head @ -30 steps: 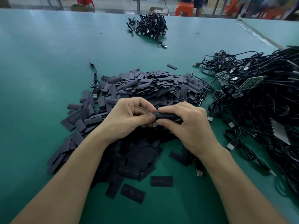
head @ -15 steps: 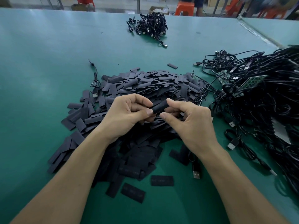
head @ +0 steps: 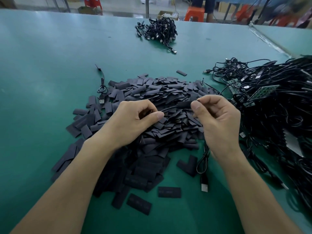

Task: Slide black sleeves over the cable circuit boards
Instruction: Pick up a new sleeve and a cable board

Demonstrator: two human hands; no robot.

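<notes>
Head view: both hands are raised over the middle of the frame, slightly apart. The right hand point(head: 217, 122) pinches a black sleeve point(head: 184, 104) between thumb and forefinger, just right of centre. A thin cable point(head: 168, 108) runs out of the sleeve's left end into the curled fingers of the left hand point(head: 133, 120), which appear to grip it.

Under the hands, a pile of loose sleeves point(head: 152, 92) spreads over the green table point(head: 50, 65). A USB plug point(head: 204, 186) lies below the right wrist. At the right edge a tangle of black cables point(head: 287, 115) carries green circuit boards point(head: 265, 92). A smaller cable bundle point(head: 158, 31) sits at upper centre, with orange stools point(head: 194, 13) beyond the table.
</notes>
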